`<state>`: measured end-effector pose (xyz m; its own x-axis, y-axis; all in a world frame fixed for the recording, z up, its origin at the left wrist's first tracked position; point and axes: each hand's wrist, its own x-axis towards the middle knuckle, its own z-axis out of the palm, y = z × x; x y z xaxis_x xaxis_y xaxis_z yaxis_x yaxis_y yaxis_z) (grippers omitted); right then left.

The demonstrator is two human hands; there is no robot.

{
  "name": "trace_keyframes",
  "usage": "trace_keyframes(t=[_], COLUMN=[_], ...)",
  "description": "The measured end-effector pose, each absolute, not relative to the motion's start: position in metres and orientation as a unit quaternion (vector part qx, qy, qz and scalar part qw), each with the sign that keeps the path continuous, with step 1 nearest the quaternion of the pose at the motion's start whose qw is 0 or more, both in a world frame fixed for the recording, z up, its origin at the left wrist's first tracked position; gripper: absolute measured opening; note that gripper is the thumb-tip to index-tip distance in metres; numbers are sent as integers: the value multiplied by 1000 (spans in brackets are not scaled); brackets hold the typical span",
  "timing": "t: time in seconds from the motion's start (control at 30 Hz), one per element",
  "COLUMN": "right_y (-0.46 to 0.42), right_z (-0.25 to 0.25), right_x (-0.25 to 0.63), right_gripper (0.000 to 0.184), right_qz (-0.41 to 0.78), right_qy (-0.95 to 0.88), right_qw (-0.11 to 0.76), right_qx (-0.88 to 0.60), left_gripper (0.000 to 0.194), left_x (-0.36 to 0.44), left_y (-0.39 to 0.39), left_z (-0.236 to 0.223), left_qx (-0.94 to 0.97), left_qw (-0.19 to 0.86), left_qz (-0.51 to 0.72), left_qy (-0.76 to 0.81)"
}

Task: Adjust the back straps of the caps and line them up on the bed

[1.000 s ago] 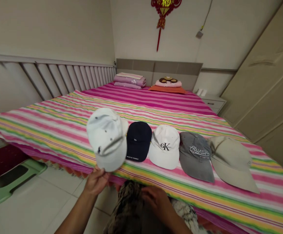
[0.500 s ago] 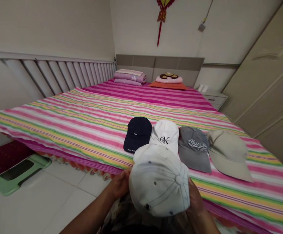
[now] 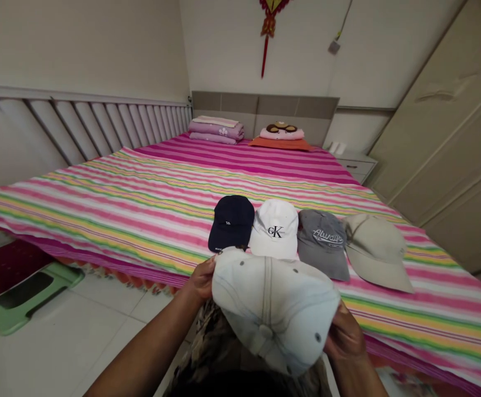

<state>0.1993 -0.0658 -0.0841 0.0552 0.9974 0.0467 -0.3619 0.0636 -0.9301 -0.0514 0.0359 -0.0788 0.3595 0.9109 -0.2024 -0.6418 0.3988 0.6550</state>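
A pale denim baseball cap (image 3: 273,303) is held up in front of me, its top button facing down towards my body and its seams showing. My left hand (image 3: 204,277) grips its left edge, and my right hand (image 3: 345,333) grips its right edge. Beyond it, a row of caps lies on the bed: a navy cap (image 3: 232,221), a white cap (image 3: 274,218) with black letters, a grey cap (image 3: 322,242) with white script, and a beige cap (image 3: 376,251). The held cap overlaps the near edge of the row in view.
The caps rest on a striped bedspread (image 3: 112,193). Folded purple bedding (image 3: 218,132) and an orange pillow (image 3: 282,144) lie by the headboard (image 3: 298,110). A green stool (image 3: 25,298) stands on the tiled floor at left; a nightstand (image 3: 358,165) and wardrobe (image 3: 443,143) stand at right.
The held cap has turned, so its button swung from the right side to the lower middle. My hands have spread further apart on it. The view has shifted slightly to the right.
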Motion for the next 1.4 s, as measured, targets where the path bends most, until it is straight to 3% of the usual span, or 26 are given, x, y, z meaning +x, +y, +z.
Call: trace_keyframes(t=[0.17, 0.43, 0.57, 0.77, 1.0, 1.4], right_y=[-71, -85, -85, -88, -94, -89], right_z=[-71, -63, -72, -66, -40, -20], right_x=[200, 210, 217, 218, 204, 184], right_gripper=[45, 43, 39, 20, 29, 10], right_qz=[635, 711, 729, 721, 706, 681], right_qy=[-357, -356, -380, -402, -408, -379], right_qw=[579, 522, 496, 521, 538, 606], right_qx=[-367, -310, -280, -216, -212, -155], left_gripper=[33, 40, 34, 23, 34, 21], left_x=[-38, -30, -22, -14, -5, 8], left_y=[32, 29, 24, 18, 20, 17], left_z=[-69, -61, -52, -30, -23, -20], left_qx=[319, 393, 433, 488, 532, 528], left_qw=[843, 846, 838, 814, 785, 778], left_qz=[391, 307, 264, 246, 248, 301], left_qy=[186, 188, 200, 199, 195, 161])
